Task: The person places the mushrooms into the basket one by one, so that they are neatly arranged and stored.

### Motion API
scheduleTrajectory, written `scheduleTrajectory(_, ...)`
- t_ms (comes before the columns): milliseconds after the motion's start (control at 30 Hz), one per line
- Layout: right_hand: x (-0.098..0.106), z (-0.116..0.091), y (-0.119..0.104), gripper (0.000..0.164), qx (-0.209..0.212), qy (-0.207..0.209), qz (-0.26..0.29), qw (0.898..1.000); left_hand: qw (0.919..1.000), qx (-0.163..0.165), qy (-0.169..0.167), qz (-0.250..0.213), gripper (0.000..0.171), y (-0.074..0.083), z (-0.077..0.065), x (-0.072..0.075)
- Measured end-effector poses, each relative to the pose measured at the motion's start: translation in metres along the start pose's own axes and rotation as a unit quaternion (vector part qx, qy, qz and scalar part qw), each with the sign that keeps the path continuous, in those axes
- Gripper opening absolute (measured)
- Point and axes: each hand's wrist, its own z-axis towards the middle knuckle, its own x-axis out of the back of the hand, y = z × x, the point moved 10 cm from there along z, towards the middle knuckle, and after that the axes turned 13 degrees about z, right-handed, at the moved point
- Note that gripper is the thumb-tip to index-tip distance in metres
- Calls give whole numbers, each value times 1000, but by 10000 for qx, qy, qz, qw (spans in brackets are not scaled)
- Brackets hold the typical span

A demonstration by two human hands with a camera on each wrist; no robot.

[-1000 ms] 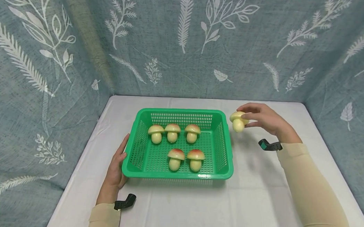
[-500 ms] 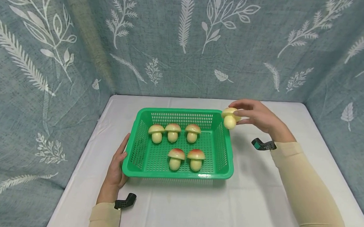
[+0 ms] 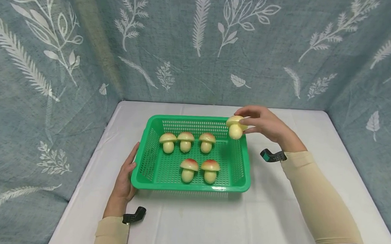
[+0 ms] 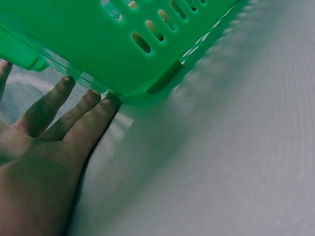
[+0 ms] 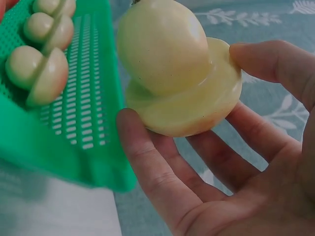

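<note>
My right hand (image 3: 265,126) holds a toy mushroom (image 3: 235,131) by its cap, stem pointing down, over the far right corner of the green basket (image 3: 191,188). In the right wrist view, the thumb and fingers (image 5: 157,172) grip the pale cap (image 5: 187,115) from both edges. My left hand (image 3: 124,179) rests against the basket's left side. The left wrist view shows its straight fingers (image 4: 81,115) touching the low part of the green wall (image 4: 93,44). Inside the basket lie several red-tinged mushrooms, one at the back left (image 3: 168,143) and one at the front right (image 3: 210,172).
A white cloth (image 3: 189,226) covers the table under the basket. Grey-green curtains (image 3: 184,80) with white leaf prints hang at the back and both sides. Each wrist wears a black camera band, such as the right one (image 3: 273,156).
My right hand has carried the mushroom leftward, from beside the basket's right rim to above its far right corner. The left hand and the basket have stayed in place.
</note>
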Motion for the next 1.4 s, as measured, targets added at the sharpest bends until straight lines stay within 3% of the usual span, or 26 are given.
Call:
scheduleTrajectory(600,-40,25,-3,43,-52,-435,-309,9986,9999,12,-14,-104,70,-2,-2,-3)
scheduleTrajectory(1400,-86,48,-1,35,-50,-748,-302,9967,10000,27,47,-46,70,-3,-4,-3)
